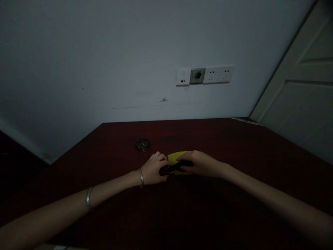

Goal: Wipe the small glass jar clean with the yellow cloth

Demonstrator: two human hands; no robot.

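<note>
Both my hands meet at the middle of a dark red wooden table (234, 146). My left hand (154, 169), with a thin bracelet at the wrist and a bangle on the forearm, is closed around the left end of a black object (173, 168). My right hand (201, 164) grips the same black object from the right, fingers curled over it. A small yellow piece (176, 157), like folded paper or a sponge, lies under and just behind the black object, touching both hands. The room is dim, so the black object's shape is hard to make out.
A small round glass dish (142, 143), like an ashtray, stands on the table just behind my left hand. A row of white wall sockets (205, 75) sits on the pale wall. A white door (301, 93) stands at the right.
</note>
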